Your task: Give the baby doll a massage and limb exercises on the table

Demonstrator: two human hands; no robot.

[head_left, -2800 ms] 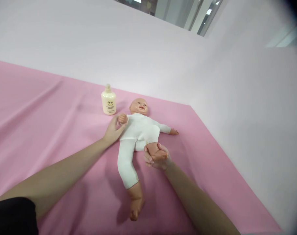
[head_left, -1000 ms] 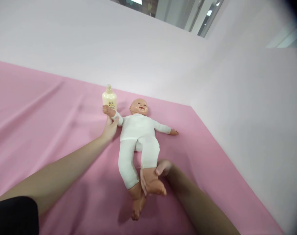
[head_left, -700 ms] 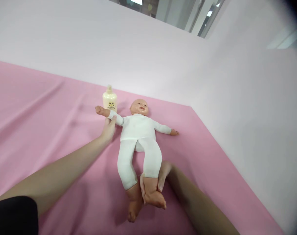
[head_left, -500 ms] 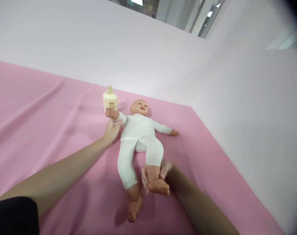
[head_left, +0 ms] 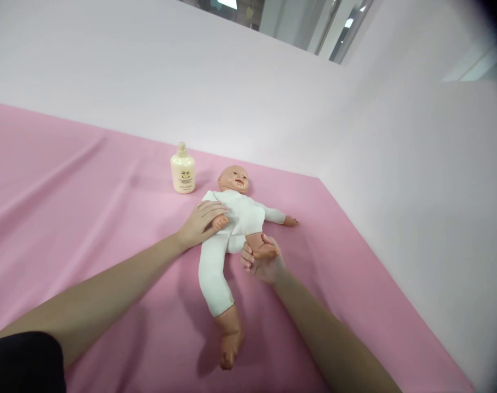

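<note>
A baby doll (head_left: 237, 218) in a white suit lies on its back on the pink cloth (head_left: 88, 218), head toward the far wall. My left hand (head_left: 199, 224) holds the doll's arm, folded across its chest. My right hand (head_left: 262, 261) grips the doll's foot, with that leg bent up against the belly. The doll's other leg lies straight toward me and its other arm lies stretched out to the right.
A cream lotion bottle (head_left: 183, 169) stands upright just left of the doll's head. White walls (head_left: 395, 164) close off the back and right side of the pink surface. The cloth has soft folds on the left.
My left hand has brought the doll's arm from stretched out beside the bottle down onto its chest. My right hand has pushed the foot up, bending the leg toward the belly.
</note>
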